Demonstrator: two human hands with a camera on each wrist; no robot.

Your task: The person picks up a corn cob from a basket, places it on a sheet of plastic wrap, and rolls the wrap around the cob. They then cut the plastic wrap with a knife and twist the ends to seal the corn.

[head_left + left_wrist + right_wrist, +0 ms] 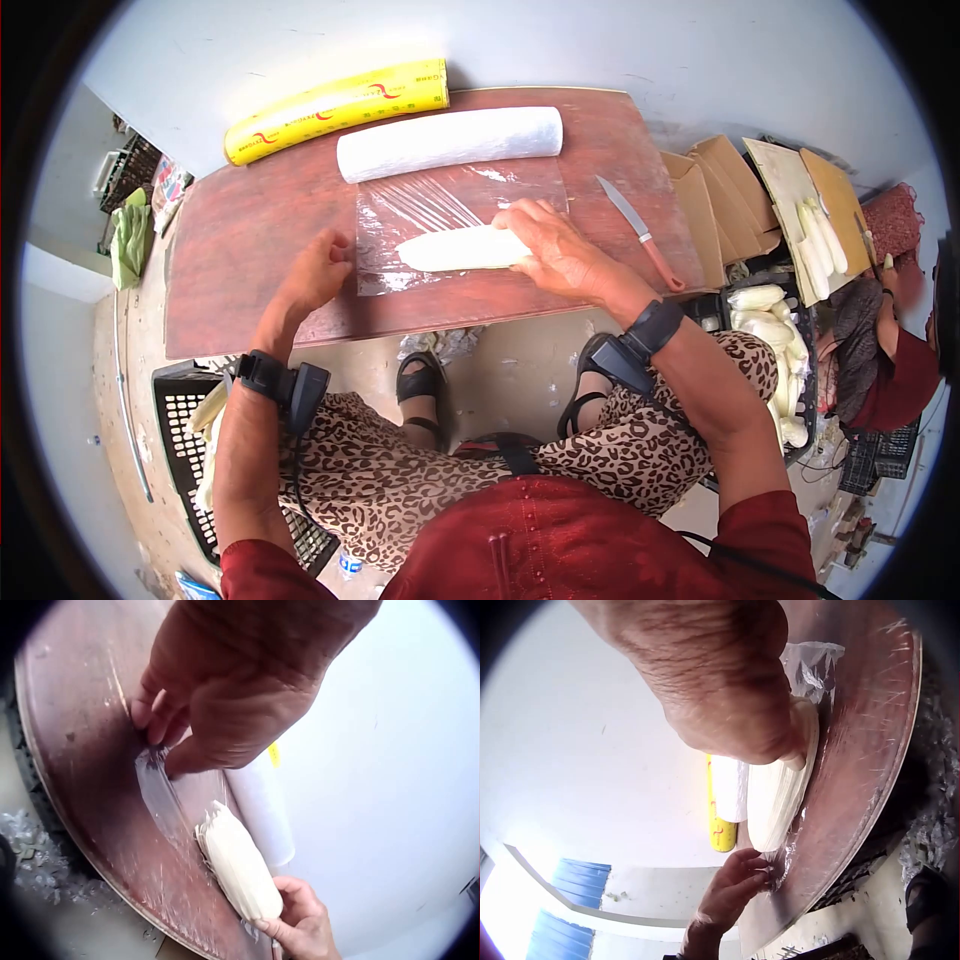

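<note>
A sheet of clear plastic film (385, 272) runs from the white film roll (450, 143) toward the table's front edge. On it lies a pale, long vegetable (455, 249), its left end frayed in the left wrist view. My right hand (560, 252) grips the vegetable's right end, thumb on the near side and fingers over the far side. At the film's left edge, my left hand (322, 272) pinches the film between thumb and fingers; in the left wrist view the film (159, 796) gathers up to those fingertips.
A yellow printed roll (340, 110) lies at the table's back edge against the wall. A knife (640, 232) with a pink handle rests at the right. Cardboard (720, 200) and a crate of pale vegetables (770, 325) stand right; another black crate (180, 400) sits left.
</note>
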